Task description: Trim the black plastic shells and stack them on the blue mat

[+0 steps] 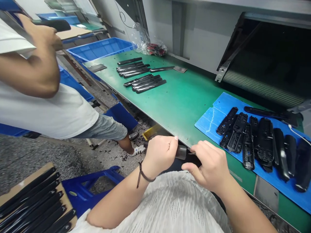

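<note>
My left hand [161, 153] is closed around a dark plastic piece [181, 152], whose smooth, squared end sticks out toward the right; the rest is hidden in the fist. Close to that end is my right hand [210, 165], its fingers curled and the thumb a little apart below them. A thin sliver shows at the right fingertips, too small to name. Both hands are in front of my body at the near edge of the green worktable [179, 113].
Black plastic housings [264, 142] lie on a blue sheet [211, 119] at right. Several long black pieces [143, 72] rest farther along the table. A co-worker [43, 84] stands at left near blue bins [102, 48]. More black pieces [34, 200] fill a cardboard surface at lower left.
</note>
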{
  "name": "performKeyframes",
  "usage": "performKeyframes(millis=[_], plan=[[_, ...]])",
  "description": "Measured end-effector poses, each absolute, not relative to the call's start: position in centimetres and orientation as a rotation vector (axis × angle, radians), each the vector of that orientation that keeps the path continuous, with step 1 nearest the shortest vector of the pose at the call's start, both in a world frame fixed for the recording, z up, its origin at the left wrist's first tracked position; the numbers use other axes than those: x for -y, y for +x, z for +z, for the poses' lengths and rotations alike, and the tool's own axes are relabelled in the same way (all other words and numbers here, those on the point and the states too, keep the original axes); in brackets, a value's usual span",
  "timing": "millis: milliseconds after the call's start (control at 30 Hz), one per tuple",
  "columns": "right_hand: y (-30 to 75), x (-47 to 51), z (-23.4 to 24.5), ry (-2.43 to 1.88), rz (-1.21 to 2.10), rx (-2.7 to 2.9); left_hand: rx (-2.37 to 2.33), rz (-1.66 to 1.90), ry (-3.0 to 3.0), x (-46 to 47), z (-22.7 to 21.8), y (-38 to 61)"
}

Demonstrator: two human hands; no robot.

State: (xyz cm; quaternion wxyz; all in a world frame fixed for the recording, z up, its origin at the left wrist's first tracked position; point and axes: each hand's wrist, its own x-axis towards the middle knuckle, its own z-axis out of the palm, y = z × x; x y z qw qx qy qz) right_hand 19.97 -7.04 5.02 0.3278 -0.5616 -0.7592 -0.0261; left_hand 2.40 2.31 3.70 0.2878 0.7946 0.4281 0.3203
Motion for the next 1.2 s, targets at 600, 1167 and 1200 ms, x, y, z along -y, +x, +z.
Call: performKeyframes(millis=[600,1167,1200], plan=[[19.6,6.6,3.9,-1.331,-0.323,1.856,-0.634,0.322,1.902,-2.1,4.0,1.6],[21.2,6.5,6.6,-1.484,-0.066,2.108,-0.547,0.412,1.978,-2.3,3.0,0.8],[21.2,6.5,6.6,-1.476,-0.109,2.115,-0.55,0.407,1.961,-2.2,3.0,0.9]])
